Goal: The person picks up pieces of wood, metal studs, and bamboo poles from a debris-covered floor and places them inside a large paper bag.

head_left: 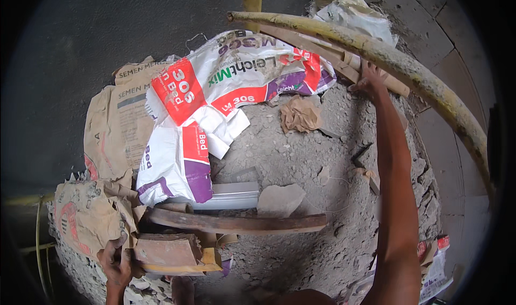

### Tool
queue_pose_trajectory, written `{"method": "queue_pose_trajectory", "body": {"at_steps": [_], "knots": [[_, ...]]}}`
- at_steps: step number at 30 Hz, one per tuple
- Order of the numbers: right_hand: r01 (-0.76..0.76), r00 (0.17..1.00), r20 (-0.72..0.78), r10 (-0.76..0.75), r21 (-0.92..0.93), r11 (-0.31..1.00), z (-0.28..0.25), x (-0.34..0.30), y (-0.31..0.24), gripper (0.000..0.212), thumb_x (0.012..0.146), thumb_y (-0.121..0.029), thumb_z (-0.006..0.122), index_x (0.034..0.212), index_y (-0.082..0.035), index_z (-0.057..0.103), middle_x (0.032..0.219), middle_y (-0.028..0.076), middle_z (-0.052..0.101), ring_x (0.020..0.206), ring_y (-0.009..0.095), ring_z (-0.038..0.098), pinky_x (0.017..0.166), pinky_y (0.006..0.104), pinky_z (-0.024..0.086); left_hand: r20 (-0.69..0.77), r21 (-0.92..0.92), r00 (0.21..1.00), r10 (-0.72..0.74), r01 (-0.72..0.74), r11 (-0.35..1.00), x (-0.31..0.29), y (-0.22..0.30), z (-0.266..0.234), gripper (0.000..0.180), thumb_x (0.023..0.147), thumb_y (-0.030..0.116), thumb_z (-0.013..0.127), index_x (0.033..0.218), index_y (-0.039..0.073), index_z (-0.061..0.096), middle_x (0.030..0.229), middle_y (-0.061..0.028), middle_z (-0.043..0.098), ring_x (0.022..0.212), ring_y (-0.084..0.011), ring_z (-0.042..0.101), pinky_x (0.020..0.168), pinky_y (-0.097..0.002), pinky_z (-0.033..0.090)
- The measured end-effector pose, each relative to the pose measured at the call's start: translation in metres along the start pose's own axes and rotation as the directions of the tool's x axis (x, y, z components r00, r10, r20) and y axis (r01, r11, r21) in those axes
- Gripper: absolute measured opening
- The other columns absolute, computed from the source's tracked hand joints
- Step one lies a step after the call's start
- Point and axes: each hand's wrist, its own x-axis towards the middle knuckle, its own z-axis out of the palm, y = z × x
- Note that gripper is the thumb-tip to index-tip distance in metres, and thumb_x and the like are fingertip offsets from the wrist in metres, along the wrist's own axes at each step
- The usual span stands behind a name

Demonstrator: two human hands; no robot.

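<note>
At the lower left, my left hand (115, 263) closes its bent fingers on the edge of a crumpled brown paper sack (80, 219). Right beside that hand lies a stack of reddish-brown flat pieces (167, 251), partly wrapped in brown and yellow paper. My right arm stretches to the upper right, where my right hand (370, 80) rests with spread fingers on a wooden board (396, 84). Above this hand passes a long, dirty bamboo pole (376, 47). A torn white, red and purple plastic sack (239, 71) lies between the two hands, nearer the wall.
Grey rubble (301, 160) forms a heap holding a wad of brown paper (301, 114), a broken slab (280, 199), a pale metal profile (228, 196) and a dark wooden strip (242, 223). Flattened brown sacks (129, 122) lean on a dark wall (59, 90). Tiled floor (457, 79) borders the heap.
</note>
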Motion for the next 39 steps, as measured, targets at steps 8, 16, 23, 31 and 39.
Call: {"method": "queue_pose_trajectory", "body": {"at_steps": [8,16,23,31,39], "knots": [[0.113,0.988,-0.075,-0.132,-0.224,0.968,0.014,-0.011,-0.001,0.122,0.055,-0.04,0.093,0.153,-0.011,0.027,0.153,0.021,0.042,0.141,0.043,0.04,0.108,0.0672,0.037,-0.046,0.012,0.998,0.04,-0.04,0.999,0.002,-0.005,0.012,0.021,0.087,0.003,0.065,0.107,-0.003,0.07,0.056,-0.0012,0.045,0.05,-0.0087,0.037,0.051,-0.0292,0.028],[0.078,0.996,0.051,-0.079,0.018,0.997,0.017,-0.09,-0.015,0.102,0.059,-0.044,0.089,0.137,0.001,0.04,0.131,0.028,0.056,0.124,0.045,0.056,0.102,0.0494,0.048,-0.069,-0.062,0.996,0.055,-0.06,0.996,0.012,0.007,0.017,0.015,0.089,-0.003,0.06,0.101,-0.006,0.066,0.06,-0.0011,0.05,0.055,-0.0061,0.04,0.051,-0.0262,0.03],[-0.196,0.979,-0.065,0.193,-0.048,0.979,-0.057,-0.23,0.035,0.096,0.061,-0.04,0.09,0.137,-0.006,0.042,0.128,0.025,0.059,0.116,0.043,0.061,0.096,0.0496,0.05,-0.089,-0.125,0.982,0.165,-0.175,0.977,0.017,0.002,0.035,0.015,0.09,-0.003,0.061,0.104,-0.004,0.067,0.059,0.0021,0.047,0.055,-0.005,0.038,0.051,-0.0255,0.029],[-0.099,0.966,-0.198,0.167,0.313,0.944,-0.005,-0.465,0.053,0.098,0.059,-0.014,0.082,0.146,-0.001,0.038,0.126,0.026,0.058,0.116,0.043,0.059,0.096,0.0466,0.048,-0.194,-0.278,0.981,0.023,-0.078,0.957,0.022,0.0,0.02,0.012,0.095,0.006,0.062,0.104,0.0,0.067,0.061,0.0067,0.046,0.058,-0.0037,0.038,0.053,-0.0242,0.031],[0.191,0.945,-0.317,-0.081,0.332,0.924,-0.046,-0.606,-0.044,0.103,0.048,-0.016,0.074,0.145,-0.003,0.042,0.13,0.021,0.056,0.117,0.043,0.056,0.101,0.0483,0.045,-0.361,-0.122,0.905,0.224,-0.284,0.951,0.047,0.032,-0.031,0.007,0.091,0.004,0.065,0.091,-0.002,0.067,0.054,-0.0012,0.05,0.051,-0.0049,0.038,0.049,-0.027,0.031]]}}
